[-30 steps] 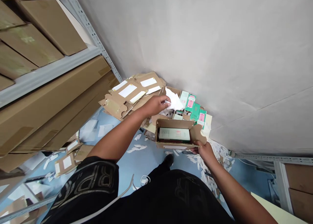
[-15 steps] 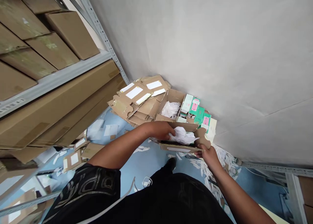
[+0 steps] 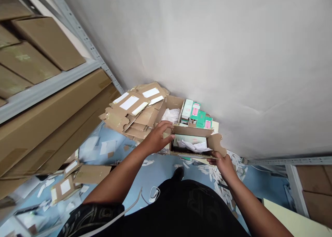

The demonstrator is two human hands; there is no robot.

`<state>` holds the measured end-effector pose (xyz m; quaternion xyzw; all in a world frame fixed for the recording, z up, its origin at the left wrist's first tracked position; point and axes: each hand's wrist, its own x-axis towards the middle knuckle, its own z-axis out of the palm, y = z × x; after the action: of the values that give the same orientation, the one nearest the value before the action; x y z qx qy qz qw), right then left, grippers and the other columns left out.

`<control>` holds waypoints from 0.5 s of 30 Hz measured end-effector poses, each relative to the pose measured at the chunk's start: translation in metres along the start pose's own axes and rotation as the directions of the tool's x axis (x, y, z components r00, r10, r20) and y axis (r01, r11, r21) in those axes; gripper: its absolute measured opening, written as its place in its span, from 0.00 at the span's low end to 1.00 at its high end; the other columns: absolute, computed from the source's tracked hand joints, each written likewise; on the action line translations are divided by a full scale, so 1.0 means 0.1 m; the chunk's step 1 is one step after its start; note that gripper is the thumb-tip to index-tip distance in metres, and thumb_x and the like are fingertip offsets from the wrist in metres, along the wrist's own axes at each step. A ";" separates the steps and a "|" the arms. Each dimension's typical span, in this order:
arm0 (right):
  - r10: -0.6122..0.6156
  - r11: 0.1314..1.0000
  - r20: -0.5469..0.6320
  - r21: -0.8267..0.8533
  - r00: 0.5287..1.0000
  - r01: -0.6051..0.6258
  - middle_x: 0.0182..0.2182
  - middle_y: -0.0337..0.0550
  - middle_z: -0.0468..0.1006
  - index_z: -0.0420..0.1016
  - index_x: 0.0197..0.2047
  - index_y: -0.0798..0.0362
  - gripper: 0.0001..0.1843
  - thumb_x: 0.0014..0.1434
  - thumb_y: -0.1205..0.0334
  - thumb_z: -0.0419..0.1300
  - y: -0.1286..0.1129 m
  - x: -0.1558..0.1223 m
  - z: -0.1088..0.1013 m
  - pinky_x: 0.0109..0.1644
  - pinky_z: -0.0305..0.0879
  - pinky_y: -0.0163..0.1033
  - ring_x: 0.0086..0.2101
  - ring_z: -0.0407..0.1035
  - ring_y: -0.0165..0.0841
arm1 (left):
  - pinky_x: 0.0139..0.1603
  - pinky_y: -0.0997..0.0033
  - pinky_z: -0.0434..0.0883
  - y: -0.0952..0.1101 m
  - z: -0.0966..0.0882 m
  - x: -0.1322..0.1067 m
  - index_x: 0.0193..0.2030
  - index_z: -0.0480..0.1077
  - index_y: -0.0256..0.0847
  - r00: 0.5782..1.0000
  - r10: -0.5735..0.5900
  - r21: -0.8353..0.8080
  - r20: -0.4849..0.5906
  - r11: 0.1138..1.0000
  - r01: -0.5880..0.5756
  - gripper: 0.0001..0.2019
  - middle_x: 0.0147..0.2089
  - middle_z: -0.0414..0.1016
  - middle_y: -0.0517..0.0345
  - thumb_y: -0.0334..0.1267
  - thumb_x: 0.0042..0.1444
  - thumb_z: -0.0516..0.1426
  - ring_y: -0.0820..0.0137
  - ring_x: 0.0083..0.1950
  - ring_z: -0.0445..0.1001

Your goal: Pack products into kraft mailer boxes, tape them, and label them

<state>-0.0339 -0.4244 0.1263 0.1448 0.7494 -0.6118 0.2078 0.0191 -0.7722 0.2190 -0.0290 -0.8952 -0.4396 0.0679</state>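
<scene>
An open cardboard box [image 3: 193,130] is held up in front of me, its right end flap folded outward. Inside it lie a pale green carton [image 3: 192,139] and crumpled white paper [image 3: 195,147] along the near side. My right hand [image 3: 223,163] grips the box's near right corner, thumb on the rim and fingers underneath. At the left end, my left hand [image 3: 158,137] has its fingers spread beside the box wall and holds nothing; whether the fingertips touch the rim is unclear.
Behind stand another open box [image 3: 175,100] with white paper [image 3: 171,115] and several green and white cartons [image 3: 200,119]. Flattened cardboard [image 3: 132,109] is piled to their left. Shelving [image 3: 52,81] with boxes flanks the left; paper scraps [image 3: 216,178] litter the blue floor.
My left hand has come off the white paper and out of the box to the left. The pale green carton now shows beside the paper. My right hand keeps its grip.
</scene>
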 end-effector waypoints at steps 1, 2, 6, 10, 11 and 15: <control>-0.011 1.000 -0.021 0.001 1.000 0.011 0.27 0.45 0.83 0.77 0.37 0.55 0.13 0.53 0.54 0.62 -0.01 -0.03 -0.04 0.32 0.79 0.40 0.30 0.82 0.44 | 0.63 0.56 0.71 -0.04 0.09 0.01 0.62 0.68 0.45 0.997 -0.075 -0.052 -0.020 0.996 0.074 0.24 0.69 0.66 0.45 0.51 0.62 0.60 0.57 0.68 0.68; -0.025 1.000 -0.048 0.004 0.999 0.025 0.27 0.45 0.83 0.77 0.36 0.55 0.13 0.53 0.54 0.61 -0.03 -0.06 -0.08 0.32 0.79 0.40 0.31 0.82 0.44 | 0.61 0.55 0.73 -0.06 0.19 0.04 0.67 0.63 0.45 0.990 -0.143 -0.115 -0.013 0.983 0.141 0.30 0.71 0.63 0.43 0.52 0.62 0.60 0.55 0.68 0.68; -0.060 0.996 -0.197 0.052 0.979 0.071 0.28 0.45 0.83 0.76 0.36 0.55 0.13 0.53 0.54 0.62 -0.08 -0.20 -0.30 0.30 0.78 0.39 0.29 0.81 0.42 | 0.64 0.55 0.71 0.01 0.52 0.28 0.72 0.58 0.41 0.972 -0.137 -0.319 0.192 0.928 0.194 0.34 0.72 0.64 0.42 0.58 0.66 0.53 0.55 0.69 0.68; -0.024 0.989 -0.356 0.125 0.934 0.073 0.28 0.45 0.83 0.77 0.39 0.56 0.15 0.53 0.53 0.62 0.04 -0.38 -0.64 0.31 0.78 0.40 0.29 0.81 0.43 | 0.70 0.56 0.66 0.31 0.90 0.65 0.75 0.55 0.42 0.938 0.016 -0.389 0.346 0.912 0.128 0.36 0.75 0.60 0.45 0.58 0.65 0.53 0.54 0.75 0.61; -0.013 0.986 -0.404 0.146 0.915 0.079 0.29 0.46 0.83 0.77 0.39 0.56 0.15 0.54 0.53 0.62 0.10 -0.43 -0.74 0.31 0.79 0.41 0.29 0.81 0.43 | 0.70 0.56 0.67 0.40 1.03 0.75 0.75 0.54 0.41 0.922 0.025 -0.382 0.387 0.914 0.136 0.38 0.76 0.59 0.45 0.58 0.64 0.55 0.53 0.75 0.60; 0.054 0.975 -0.607 0.203 0.793 0.089 0.29 0.47 0.83 0.78 0.38 0.55 0.15 0.55 0.52 0.61 0.47 -0.71 -1.14 0.31 0.78 0.41 0.28 0.80 0.42 | 0.69 0.55 0.67 0.79 1.68 1.08 0.73 0.59 0.42 0.835 0.128 -0.343 0.535 0.936 0.077 0.34 0.73 0.65 0.48 0.50 0.63 0.56 0.52 0.73 0.63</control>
<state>0.0347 -0.3001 0.1390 0.3490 0.7047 -0.6141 -0.0676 -0.0946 -0.5912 0.1953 -0.1779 -0.7831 -0.5640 -0.1922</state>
